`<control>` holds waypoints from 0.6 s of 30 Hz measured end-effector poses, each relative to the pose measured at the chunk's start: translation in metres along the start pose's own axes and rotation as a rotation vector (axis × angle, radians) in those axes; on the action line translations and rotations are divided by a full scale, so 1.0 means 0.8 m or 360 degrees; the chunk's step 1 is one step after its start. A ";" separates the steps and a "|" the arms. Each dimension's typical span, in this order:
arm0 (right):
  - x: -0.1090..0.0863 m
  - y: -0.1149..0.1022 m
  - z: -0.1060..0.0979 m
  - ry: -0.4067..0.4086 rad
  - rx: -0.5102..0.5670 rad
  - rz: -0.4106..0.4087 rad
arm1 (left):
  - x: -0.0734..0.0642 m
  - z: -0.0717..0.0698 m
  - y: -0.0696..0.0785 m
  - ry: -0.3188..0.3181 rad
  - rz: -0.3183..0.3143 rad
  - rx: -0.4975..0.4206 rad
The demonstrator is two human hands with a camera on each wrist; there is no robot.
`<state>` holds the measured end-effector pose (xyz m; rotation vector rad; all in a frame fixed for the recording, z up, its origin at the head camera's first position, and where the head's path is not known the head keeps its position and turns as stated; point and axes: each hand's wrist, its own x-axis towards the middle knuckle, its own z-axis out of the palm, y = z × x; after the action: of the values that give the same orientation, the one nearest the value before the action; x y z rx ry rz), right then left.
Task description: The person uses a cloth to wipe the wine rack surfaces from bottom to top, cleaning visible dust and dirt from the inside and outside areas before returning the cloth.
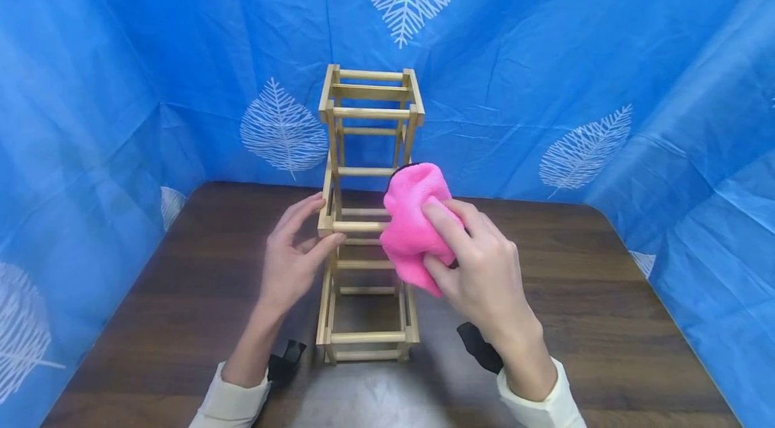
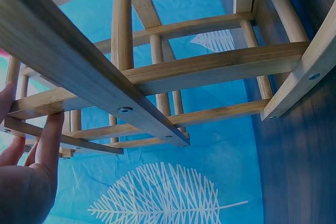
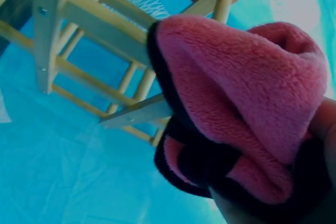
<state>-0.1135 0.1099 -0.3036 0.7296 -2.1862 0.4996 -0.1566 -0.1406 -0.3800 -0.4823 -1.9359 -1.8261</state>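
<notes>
A tall wooden rack point(image 1: 366, 338) of slats and round rods stands upright on the table. My left hand point(image 1: 293, 256) grips its left side at mid-height, thumb on the front corner and fingers behind the side slat; the left wrist view shows those fingers point(image 2: 50, 142) around the slat. In my right hand point(image 1: 484, 266) is a bunched pink cloth point(image 1: 418, 223), pinched between thumb and fingers. The fluffy cloth point(image 3: 247, 87) has a dark edging and overlaps the rack's right side at mid-height in the head view. Part of the rack behind it is hidden.
The dark wooden table point(image 1: 605, 320) extends to both sides of the rack. Blue curtains point(image 1: 514, 44) with white leaf prints enclose the back and sides, close behind the rack. Black straps point(image 1: 481, 347) sit at both wrists.
</notes>
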 end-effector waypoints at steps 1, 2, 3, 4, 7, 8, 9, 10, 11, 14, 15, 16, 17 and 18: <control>-0.002 0.002 0.000 0.0016 0.0041 0.0023 | 0.000 0.000 0.000 0.0004 0.0002 -0.0010; -0.004 0.005 0.000 0.0041 0.0081 0.0046 | 0.000 0.000 0.000 0.0006 0.0005 -0.0014; -0.006 0.008 0.000 0.0073 0.0114 0.0068 | 0.000 0.000 0.000 0.0005 0.0005 -0.0014; -0.007 0.011 0.000 0.0109 0.0137 0.0091 | 0.000 0.000 -0.001 0.0002 0.0005 -0.0019; -0.013 0.020 0.001 0.0223 0.0180 0.0169 | 0.000 0.000 -0.003 -0.0011 0.0024 -0.0022; -0.014 0.023 0.002 0.0251 0.0186 0.0203 | 0.000 0.000 -0.003 -0.0014 0.0033 -0.0018; -0.016 0.026 0.002 0.0264 0.0186 0.0240 | 0.000 0.000 -0.004 -0.0015 0.0040 -0.0009; -0.018 0.028 0.003 0.0257 0.0182 0.0277 | 0.000 0.001 -0.004 -0.0015 0.0049 -0.0002; -0.020 0.031 0.004 0.0240 0.0185 0.0314 | 0.000 0.001 -0.003 -0.0015 0.0056 0.0006; -0.025 0.039 0.010 0.0177 0.0229 0.0427 | 0.000 0.000 -0.002 -0.0013 0.0056 0.0024; -0.026 0.042 0.012 0.0163 0.0245 0.0466 | 0.000 0.000 -0.001 -0.0013 0.0056 0.0027; -0.028 0.046 0.015 0.0159 0.0267 0.0503 | 0.000 0.000 -0.001 -0.0013 0.0055 0.0023; -0.029 0.049 0.019 0.0169 0.0290 0.0545 | 0.000 0.000 0.000 -0.0012 0.0055 0.0015; -0.030 0.052 0.022 0.0181 0.0307 0.0587 | 0.000 -0.001 0.000 -0.0010 0.0053 0.0013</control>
<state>-0.1367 0.1397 -0.3383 0.3820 -2.1904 0.9269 -0.1568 -0.1412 -0.3798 -0.5150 -1.9271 -1.7978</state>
